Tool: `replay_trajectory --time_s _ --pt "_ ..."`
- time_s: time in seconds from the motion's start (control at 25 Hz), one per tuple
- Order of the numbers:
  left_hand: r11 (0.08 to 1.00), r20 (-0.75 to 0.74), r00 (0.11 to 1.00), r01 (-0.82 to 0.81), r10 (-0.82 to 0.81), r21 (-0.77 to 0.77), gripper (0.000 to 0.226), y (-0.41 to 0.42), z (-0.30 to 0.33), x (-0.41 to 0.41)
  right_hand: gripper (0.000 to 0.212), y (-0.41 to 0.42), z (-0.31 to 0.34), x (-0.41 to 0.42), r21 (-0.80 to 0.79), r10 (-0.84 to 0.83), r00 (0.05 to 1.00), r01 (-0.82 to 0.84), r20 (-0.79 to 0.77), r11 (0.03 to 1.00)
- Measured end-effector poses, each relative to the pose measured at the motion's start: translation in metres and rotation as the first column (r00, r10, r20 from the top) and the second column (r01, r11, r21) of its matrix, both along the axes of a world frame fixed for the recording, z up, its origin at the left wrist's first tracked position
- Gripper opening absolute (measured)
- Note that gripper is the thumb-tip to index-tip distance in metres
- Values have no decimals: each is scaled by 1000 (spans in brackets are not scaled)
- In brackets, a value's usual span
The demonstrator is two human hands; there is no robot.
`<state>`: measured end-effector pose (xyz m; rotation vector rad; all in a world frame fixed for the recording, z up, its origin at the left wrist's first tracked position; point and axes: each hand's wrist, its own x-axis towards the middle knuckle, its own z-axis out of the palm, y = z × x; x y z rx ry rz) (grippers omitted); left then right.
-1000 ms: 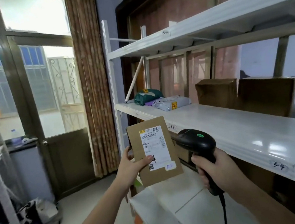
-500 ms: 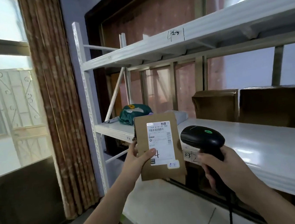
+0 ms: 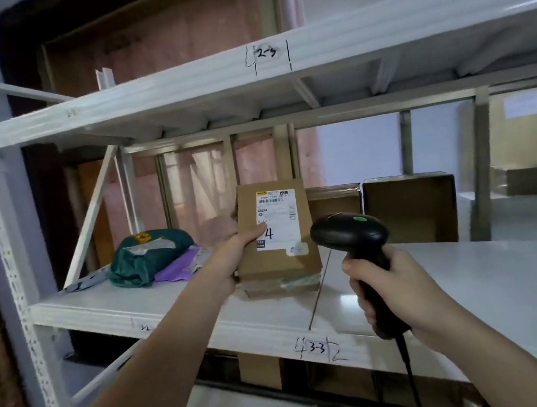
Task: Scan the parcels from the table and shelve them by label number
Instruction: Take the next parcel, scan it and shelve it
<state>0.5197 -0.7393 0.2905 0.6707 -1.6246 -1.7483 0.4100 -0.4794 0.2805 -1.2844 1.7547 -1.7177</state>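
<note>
The left hand (image 3: 232,254) grips the flat brown cardboard parcel (image 3: 276,236) marked 4 at the white metal shelf (image 3: 178,300); the right hand (image 3: 400,285) clenches the black handheld scanner (image 3: 351,237). Shelving seems in hand; next, setting it in the matching section.

Parcel storeroom: numbered shelves (image 3: 305,303)

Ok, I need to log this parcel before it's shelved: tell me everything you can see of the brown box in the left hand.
The brown box looks like plain cardboard, flat and rectangular, held upright over the middle shelf. A white label on its face carries a barcode, small print and a handwritten 4; a small white sticker sits below. The left hand grips its left edge, thumb on the label. Whether its bottom touches the shelf is unclear.
</note>
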Motion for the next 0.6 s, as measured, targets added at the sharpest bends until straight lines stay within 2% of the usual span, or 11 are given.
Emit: replay_trajectory --time_s 0.16,0.36,0.52,0.6 --pt "994 16 996 89 -90 65 44 -37 12 -39 22 -24 8 -9 1 -66 998 66 -12 998" --pt "993 117 988 91 -99 75 42 -66 23 -69 21 -40 11 -6 19 -138 990 138 4 990" --pt "996 163 983 89 -84 -24 33 -86 27 -82 21 -47 9 7 31 -207 978 206 22 978" --pt "987 185 981 77 -50 -139 51 -98 25 -87 19 -48 7 17 32 -241 970 240 32 970"
